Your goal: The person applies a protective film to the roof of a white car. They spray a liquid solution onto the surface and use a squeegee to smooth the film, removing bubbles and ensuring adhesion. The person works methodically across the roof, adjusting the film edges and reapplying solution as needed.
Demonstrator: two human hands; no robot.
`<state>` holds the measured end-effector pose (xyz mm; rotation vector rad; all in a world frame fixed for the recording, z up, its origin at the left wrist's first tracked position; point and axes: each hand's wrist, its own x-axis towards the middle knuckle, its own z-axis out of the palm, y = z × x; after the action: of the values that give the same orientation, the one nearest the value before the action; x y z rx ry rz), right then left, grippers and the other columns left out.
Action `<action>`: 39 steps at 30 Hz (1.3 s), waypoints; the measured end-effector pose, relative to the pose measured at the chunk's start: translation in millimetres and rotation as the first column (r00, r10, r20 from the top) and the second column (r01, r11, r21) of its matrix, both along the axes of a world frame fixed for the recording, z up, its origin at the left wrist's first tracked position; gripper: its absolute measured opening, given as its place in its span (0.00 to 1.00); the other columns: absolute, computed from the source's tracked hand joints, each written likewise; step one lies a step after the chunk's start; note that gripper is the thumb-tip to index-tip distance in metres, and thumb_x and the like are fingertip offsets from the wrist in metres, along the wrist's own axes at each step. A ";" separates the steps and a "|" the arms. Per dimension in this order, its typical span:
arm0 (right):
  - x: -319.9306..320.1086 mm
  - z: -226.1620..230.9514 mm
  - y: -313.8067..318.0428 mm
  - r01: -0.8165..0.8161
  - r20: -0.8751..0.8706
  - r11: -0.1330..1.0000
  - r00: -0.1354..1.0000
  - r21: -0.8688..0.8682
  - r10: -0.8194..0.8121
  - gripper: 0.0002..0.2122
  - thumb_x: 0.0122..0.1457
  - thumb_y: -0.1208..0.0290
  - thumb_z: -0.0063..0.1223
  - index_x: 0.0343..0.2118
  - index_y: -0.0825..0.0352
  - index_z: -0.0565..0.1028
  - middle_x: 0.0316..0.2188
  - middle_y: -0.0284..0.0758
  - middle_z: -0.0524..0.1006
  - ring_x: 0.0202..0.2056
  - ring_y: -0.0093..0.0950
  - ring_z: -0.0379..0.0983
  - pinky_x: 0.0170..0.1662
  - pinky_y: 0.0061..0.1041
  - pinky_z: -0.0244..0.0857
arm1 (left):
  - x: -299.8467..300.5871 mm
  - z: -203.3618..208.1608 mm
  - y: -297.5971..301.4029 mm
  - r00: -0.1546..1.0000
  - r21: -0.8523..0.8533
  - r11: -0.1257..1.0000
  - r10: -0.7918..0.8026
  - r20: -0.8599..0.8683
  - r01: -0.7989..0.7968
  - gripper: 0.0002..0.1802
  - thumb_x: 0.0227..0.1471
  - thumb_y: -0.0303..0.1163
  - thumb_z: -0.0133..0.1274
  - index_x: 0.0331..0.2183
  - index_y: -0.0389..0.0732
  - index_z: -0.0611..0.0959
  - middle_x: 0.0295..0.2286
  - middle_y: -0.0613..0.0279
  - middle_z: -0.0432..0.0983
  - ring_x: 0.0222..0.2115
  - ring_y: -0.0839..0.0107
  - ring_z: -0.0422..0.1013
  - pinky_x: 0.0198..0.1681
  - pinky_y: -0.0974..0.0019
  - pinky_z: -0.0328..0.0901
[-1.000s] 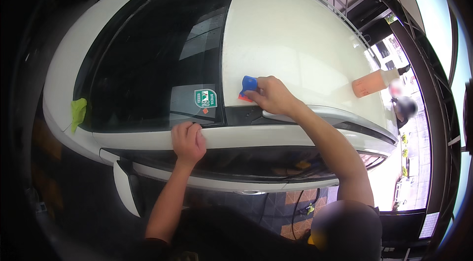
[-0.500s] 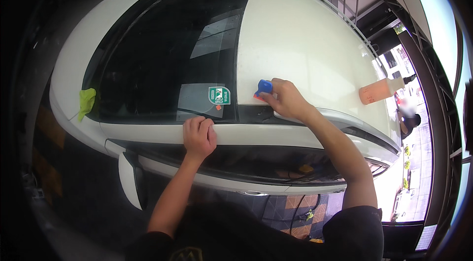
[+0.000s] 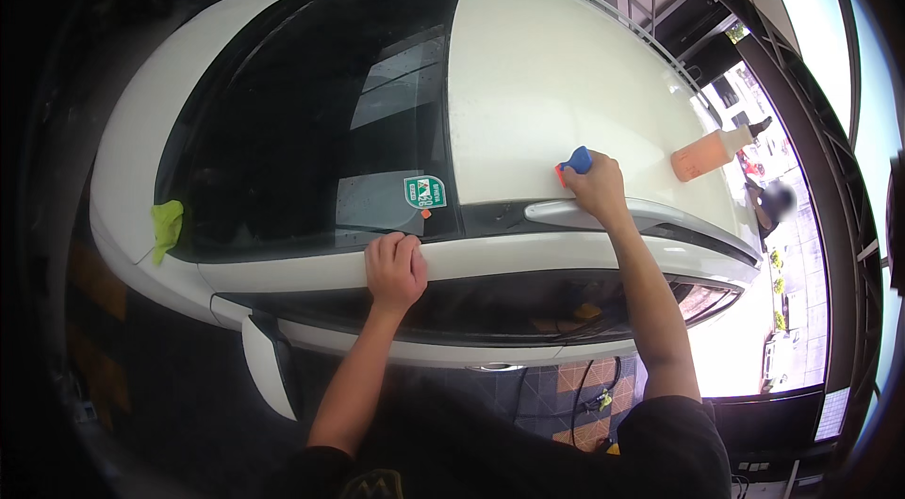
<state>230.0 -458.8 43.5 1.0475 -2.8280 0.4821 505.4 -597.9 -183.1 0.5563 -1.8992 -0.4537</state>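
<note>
Right hand [image 3: 600, 188], head view (sole view): closed between thumb and fingers on a blue scraper [image 3: 578, 160]. Located over the white roof [image 3: 528, 75], near the front part of the silver roof rail [image 3: 551, 212], with the orange-red edge [image 3: 561, 176] turned toward the windshield [image 3: 283, 122]. Contact between edge and paint: not confirmable at this size. Left hand [image 3: 396, 271]: resting on the white pillar beside the windshield, near the green sticker [image 3: 424, 191], fingers bent; full closure, or anything under the palm, not determinable.

Handling, by judgement: keep the edge low and level to the paint; press lightly and evenly across its full width, without digging in a corner. Work in straight, overlapping strokes, clear of the rail and short of the spray bottle [image 3: 702, 157] farther back. Steady the body through the left hand without loading the glass.

Against the earlier frames: right hand and scraper shifted rearward together, from just behind the windshield to alongside the rail. Left hand, bottle and green cloth [image 3: 167, 230] essentially unchanged in place.
</note>
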 end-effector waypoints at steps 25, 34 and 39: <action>44.8 -38.2 1.2 0.175 -0.136 0.965 0.970 -0.196 -0.204 0.17 0.59 0.57 0.64 0.27 0.70 0.82 0.24 0.47 0.81 0.29 0.49 0.79 0.43 0.45 0.69 | 6.1 -1.6 -5.0 0.991 0.041 0.990 -0.132 -0.015 0.133 0.07 0.59 0.30 0.57 0.41 0.42 0.82 0.39 0.58 0.74 0.41 0.53 0.71 0.46 0.52 0.65; 49.0 -30.2 -9.7 0.274 -0.104 0.952 0.952 -0.136 -0.289 0.18 0.58 0.56 0.63 0.27 0.71 0.81 0.27 0.49 0.84 0.34 0.51 0.83 0.40 0.45 0.75 | 9.0 -5.2 -6.7 0.987 0.031 0.986 -0.160 -0.022 0.161 0.09 0.59 0.32 0.58 0.42 0.43 0.82 0.40 0.59 0.75 0.42 0.55 0.72 0.48 0.52 0.67; 78.1 -84.1 -47.9 -0.006 -0.257 0.987 0.966 -0.159 -0.035 0.20 0.58 0.57 0.65 0.29 0.75 0.81 0.25 0.51 0.82 0.30 0.51 0.80 0.37 0.45 0.72 | 8.2 -8.4 -6.8 0.992 0.024 0.992 -0.125 0.013 0.125 0.09 0.59 0.32 0.58 0.42 0.43 0.81 0.40 0.59 0.75 0.42 0.55 0.72 0.48 0.52 0.67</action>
<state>308.1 -506.7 -40.7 0.9795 -2.5216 0.5166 513.6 -604.6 -191.4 0.4580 -1.9520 -0.5550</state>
